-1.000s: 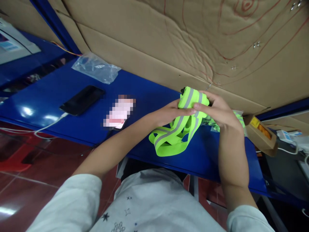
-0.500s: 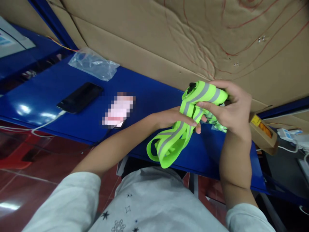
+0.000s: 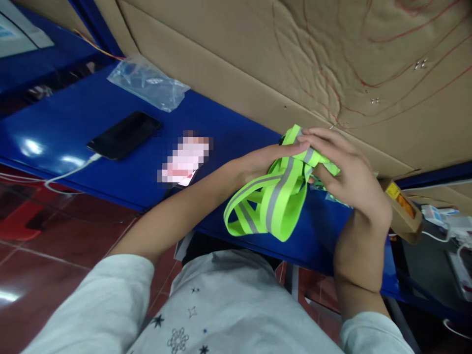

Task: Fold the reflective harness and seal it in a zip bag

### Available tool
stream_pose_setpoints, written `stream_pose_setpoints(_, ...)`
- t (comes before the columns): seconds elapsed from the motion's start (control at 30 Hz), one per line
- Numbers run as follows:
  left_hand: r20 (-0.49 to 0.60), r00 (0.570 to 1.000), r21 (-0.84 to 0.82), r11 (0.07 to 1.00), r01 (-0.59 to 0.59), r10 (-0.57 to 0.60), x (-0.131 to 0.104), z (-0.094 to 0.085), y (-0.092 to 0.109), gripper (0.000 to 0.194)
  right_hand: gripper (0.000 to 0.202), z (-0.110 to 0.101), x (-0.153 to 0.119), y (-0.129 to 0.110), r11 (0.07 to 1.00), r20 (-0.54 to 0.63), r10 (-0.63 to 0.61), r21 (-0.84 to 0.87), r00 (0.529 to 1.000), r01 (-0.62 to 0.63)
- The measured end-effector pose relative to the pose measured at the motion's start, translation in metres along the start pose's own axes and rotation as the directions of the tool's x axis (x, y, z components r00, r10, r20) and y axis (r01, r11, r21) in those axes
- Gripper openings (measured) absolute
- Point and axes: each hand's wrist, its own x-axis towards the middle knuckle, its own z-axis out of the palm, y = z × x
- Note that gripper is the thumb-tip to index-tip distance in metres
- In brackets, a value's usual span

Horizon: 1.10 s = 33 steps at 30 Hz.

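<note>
The upper part of the fluorescent yellow reflective strap vest (image 3: 275,196) is hidden between the two hands, so how it is folded there cannot be made out. The left hand (image 3: 263,162) grips the bundle from the left, fingers curled around it; the right hand (image 3: 348,174) covers it from the right, fingers pressed over the top band. The free loops hang from the hands toward the near left, over the near edge of the blue table (image 3: 73,132), the long axis running from far right to near left. A pixelated patch (image 3: 184,161) masks one object. A black phone (image 3: 124,135) with a white cable (image 3: 66,174) lies at left, a clear plastic bag (image 3: 149,88) beyond it. A small cardboard box (image 3: 403,209) is partly hidden behind the right wrist.
</note>
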Motion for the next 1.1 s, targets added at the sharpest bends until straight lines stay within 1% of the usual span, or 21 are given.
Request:
stream_pose_setpoints(0.07,0.018,1.000,-0.024,1.000,0.019,-0.018,0.003,-0.006,-0.001,0.045,0.059,-0.005,-0.001,0.005,0.980,0.159,0.014,0.194,0.987,-0.045)
stream_pose_setpoints(0.1,0.023,1.000,-0.016,1.000,0.019,-0.019,0.004,-0.009,-0.001,0.041,0.059,-0.007,-0.002,0.008,0.953,0.197,0.016,0.294,0.980,-0.074)
stream_pose_setpoints(0.13,0.010,1.000,0.012,1.000,0.012,-0.012,0.005,-0.012,-0.001,0.040,0.059,-0.007,-0.003,0.013,0.919,0.180,0.033,0.382,0.983,-0.101)
stream_pose_setpoints(0.17,-0.009,1.000,0.051,0.999,0.002,-0.002,0.005,-0.014,-0.001,0.040,0.056,-0.006,-0.004,0.017,0.884,0.122,0.078,0.450,0.989,-0.125)
stream_pose_setpoints(0.2,-0.032,0.999,0.093,0.996,-0.008,0.011,0.005,-0.014,-0.001,0.040,0.054,-0.003,-0.004,0.022,0.856,0.051,0.147,0.495,0.988,-0.153)
stream_pose_setpoints(0.23,-0.053,0.998,0.127,0.992,-0.012,0.019,0.005,-0.014,-0.001,0.041,0.053,0.000,-0.003,0.026,0.836,0.001,0.219,0.515,0.976,-0.188)
stream_pose_setpoints(0.27,-0.070,0.997,0.150,0.989,-0.011,0.022,0.004,-0.013,-0.001,0.041,0.055,0.005,-0.003,0.030,0.823,-0.008,0.278,0.517,0.961,-0.234)
stream_pose_setpoints(0.33,-0.094,0.995,0.154,0.988,-0.003,0.018,0.003,-0.009,-0.004,0.040,0.062,0.015,0.000,0.034,0.799,0.095,0.350,0.490,0.932,-0.350)
stream_pose_setpoints(0.37,-0.106,0.994,0.130,0.991,-0.006,0.020,0.003,-0.006,-0.006,0.040,0.063,0.020,0.002,0.035,0.783,0.138,0.371,0.485,0.918,-0.389)
stream_pose_setpoints(0.4,-0.116,0.993,0.086,0.996,-0.011,0.021,0.004,-0.004,-0.008,0.040,0.061,0.024,0.003,0.034,0.766,0.143,0.393,0.496,0.909,-0.409)
stream_pose_setpoints(0.43,-0.121,0.992,0.025,1.000,-0.019,0.022,0.004,-0.002,-0.011,0.039,0.059,0.027,0.005,0.033,0.752,0.114,0.415,0.515,0.903,-0.411)
stream_pose_setpoints(0.53,-0.122,0.992,-0.174,0.983,-0.049,0.028,0.009,0.002,-0.021,0.039,0.052,0.032,0.008,0.028,0.747,-0.050,0.472,0.553,0.880,-0.369)
stream_pose_setpoints(0.6,-0.089,0.996,-0.260,0.965,-0.024,0.001,0.012,0.003,-0.029,0.040,0.050,0.033,0.009,0.027,0.754,-0.145,0.510,0.550,0.848,-0.359)
stream_pose_setpoints(0.63,-0.050,0.998,-0.287,0.958,0.012,-0.027,0.013,0.003,-0.033,0.041,0.049,0.033,0.008,0.027,0.755,-0.173,0.528,0.543,0.831,-0.367)
stream_pose_setpoints(0.7,0.044,0.994,-0.306,0.946,0.112,-0.104,0.014,0.003,-0.039,0.041,0.050,0.032,0.007,0.029,0.759,-0.179,0.546,0.518,0.818,-0.393)
stream_pose_setpoints(0.77,0.086,0.984,-0.282,0.943,0.174,-0.156,0.013,0.002,-0.042,0.040,0.053,0.029,0.005,0.031,0.769,-0.178,0.552,0.487,0.815,-0.414)
stream_pose_setpoints(0.8,0.075,0.984,-0.261,0.949,0.176,-0.162,0.012,0.001,-0.043,0.038,0.054,0.027,0.005,0.032,0.780,-0.196,0.549,0.470,0.812,-0.414)
stream_pose_setpoints(0.9,-0.007,0.996,-0.209,0.974,0.091,-0.094,0.013,-0.003,-0.042,0.032,0.051,0.021,0.004,0.031,0.854,-0.323,0.487,0.371,0.811,-0.365)
stream_pose_setpoints(0.97,-0.026,0.997,-0.175,0.982,0.073,-0.079,0.015,-0.005,-0.041,0.030,0.045,0.020,0.004,0.029,0.911,-0.378,0.399,0.268,0.835,-0.314)
stream_pose_setpoints(1.03,-0.023,0.995,-0.137,0.986,0.096,-0.100,0.016,-0.006,-0.040,0.032,0.041,0.022,0.005,0.029,0.942,-0.375,0.333,0.184,0.865,-0.282)
stream_pose_setpoints(1.1,-0.042,0.994,-0.102,0.990,0.097,-0.102,0.017,-0.005,-0.040,0.037,0.041,0.025,0.005,0.032,0.952,-0.361,0.305,0.132,0.881,-0.276)
